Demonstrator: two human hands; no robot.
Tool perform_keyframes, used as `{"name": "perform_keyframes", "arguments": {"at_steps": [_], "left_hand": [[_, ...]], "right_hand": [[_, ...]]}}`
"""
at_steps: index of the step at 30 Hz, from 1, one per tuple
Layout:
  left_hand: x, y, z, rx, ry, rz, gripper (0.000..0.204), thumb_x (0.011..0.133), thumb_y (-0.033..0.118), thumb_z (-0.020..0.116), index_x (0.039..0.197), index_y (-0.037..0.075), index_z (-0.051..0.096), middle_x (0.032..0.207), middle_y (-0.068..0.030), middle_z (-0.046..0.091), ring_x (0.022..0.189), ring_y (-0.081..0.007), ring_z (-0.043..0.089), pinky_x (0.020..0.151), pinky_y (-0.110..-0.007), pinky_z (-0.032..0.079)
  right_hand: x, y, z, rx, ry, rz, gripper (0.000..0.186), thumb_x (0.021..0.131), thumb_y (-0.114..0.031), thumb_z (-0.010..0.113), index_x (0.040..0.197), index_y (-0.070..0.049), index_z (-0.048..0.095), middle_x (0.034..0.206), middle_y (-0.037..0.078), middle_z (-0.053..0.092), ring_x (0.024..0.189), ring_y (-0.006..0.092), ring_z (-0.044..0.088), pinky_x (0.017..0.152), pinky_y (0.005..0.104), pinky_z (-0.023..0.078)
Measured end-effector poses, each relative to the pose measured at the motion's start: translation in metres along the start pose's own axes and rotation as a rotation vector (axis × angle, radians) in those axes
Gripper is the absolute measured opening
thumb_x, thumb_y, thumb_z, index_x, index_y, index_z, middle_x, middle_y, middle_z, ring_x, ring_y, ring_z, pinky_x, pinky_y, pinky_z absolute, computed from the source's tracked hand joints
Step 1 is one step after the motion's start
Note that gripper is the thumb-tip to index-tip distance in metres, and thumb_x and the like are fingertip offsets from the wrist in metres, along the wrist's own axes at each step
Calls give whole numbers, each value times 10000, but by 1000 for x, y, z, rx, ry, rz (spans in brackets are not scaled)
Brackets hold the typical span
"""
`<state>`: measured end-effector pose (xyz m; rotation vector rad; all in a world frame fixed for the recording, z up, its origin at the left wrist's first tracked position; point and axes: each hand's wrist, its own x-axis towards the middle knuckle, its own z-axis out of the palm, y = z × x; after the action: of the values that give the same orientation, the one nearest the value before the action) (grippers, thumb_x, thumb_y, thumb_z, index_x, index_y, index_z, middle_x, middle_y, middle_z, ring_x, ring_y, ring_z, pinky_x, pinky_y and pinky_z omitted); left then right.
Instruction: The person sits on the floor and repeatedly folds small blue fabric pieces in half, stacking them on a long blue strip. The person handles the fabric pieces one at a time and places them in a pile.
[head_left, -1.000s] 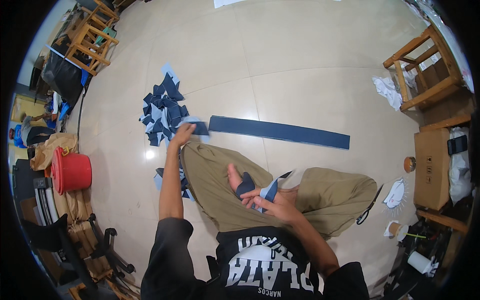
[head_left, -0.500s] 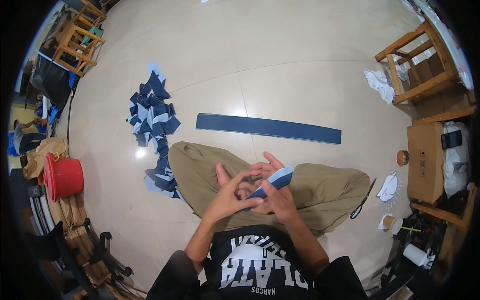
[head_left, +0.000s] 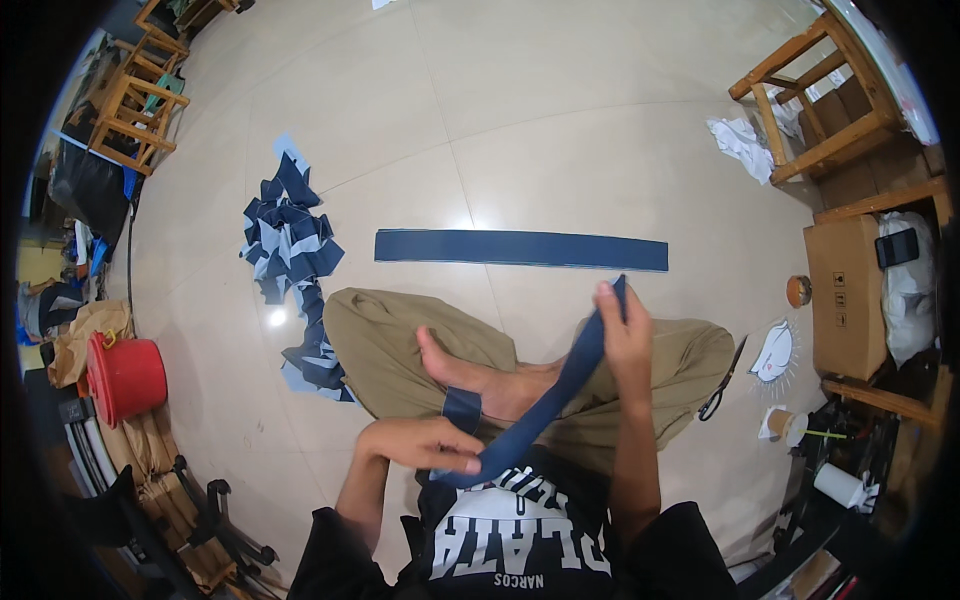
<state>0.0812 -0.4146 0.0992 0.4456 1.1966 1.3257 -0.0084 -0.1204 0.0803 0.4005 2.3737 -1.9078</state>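
A long dark blue fabric strip (head_left: 550, 412) stretches diagonally across my lap between my two hands. My right hand (head_left: 625, 335) is raised at the upper right, pinching the strip's far end between thumb and fingers. Lower down, my left hand (head_left: 425, 443) is closed on the strip near my shirt. A short section of the dark cloth shows above the left hand, beside my bare foot (head_left: 500, 388). On the floor beyond my crossed legs lies a flat stack of dark blue strips (head_left: 520, 250), its edges pale.
A heap of folded dark and light blue cloth (head_left: 290, 240) trails along the floor at my left. Scissors (head_left: 712, 402) lie by my right knee. Further right are a tape roll (head_left: 798, 291), a cup (head_left: 787, 427) and a cardboard box (head_left: 845, 290). A red bucket (head_left: 127, 378) stands left.
The strip, earlier bunched and folded between both hands, is now drawn out long. My right hand has moved up and right with its end; my left hand has moved down toward my body.
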Motion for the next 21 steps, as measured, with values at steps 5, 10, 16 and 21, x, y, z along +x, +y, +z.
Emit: {"name": "perform_keyframes", "arguments": {"at_steps": [5,10,16,21], "left_hand": [[23,-42,3,-599,603,-43,346,1044,288,504,1161,-4,649,1045,-20,677,971,-108,605,865,-264,476],[45,-36,8,-276,1075,114,316,1036,259,518,1141,-8,650,966,12,626,888,-60,529,814,-218,434],[51,-11,10,-414,1088,235,305,1030,254,529,1150,-6,633,952,-9,658,884,-84,584,809,-240,472],[46,17,19,-523,621,186,289,979,158,620,1211,-11,591,1015,-69,710,891,-132,666,843,-262,512]], "right_hand": [[-11,34,11,-387,108,-105,472,948,-395,620,1100,51,645,867,155,670,754,249,630,733,344,508],[-49,79,-3,-178,-535,225,450,988,-389,569,1043,47,666,845,94,688,741,158,602,729,297,488],[-88,62,36,218,-771,337,502,994,-433,542,1137,41,627,980,142,673,754,162,623,751,289,513],[-75,45,54,986,-665,465,570,1028,-385,455,1420,26,410,1153,170,626,915,182,626,855,318,518]]}}
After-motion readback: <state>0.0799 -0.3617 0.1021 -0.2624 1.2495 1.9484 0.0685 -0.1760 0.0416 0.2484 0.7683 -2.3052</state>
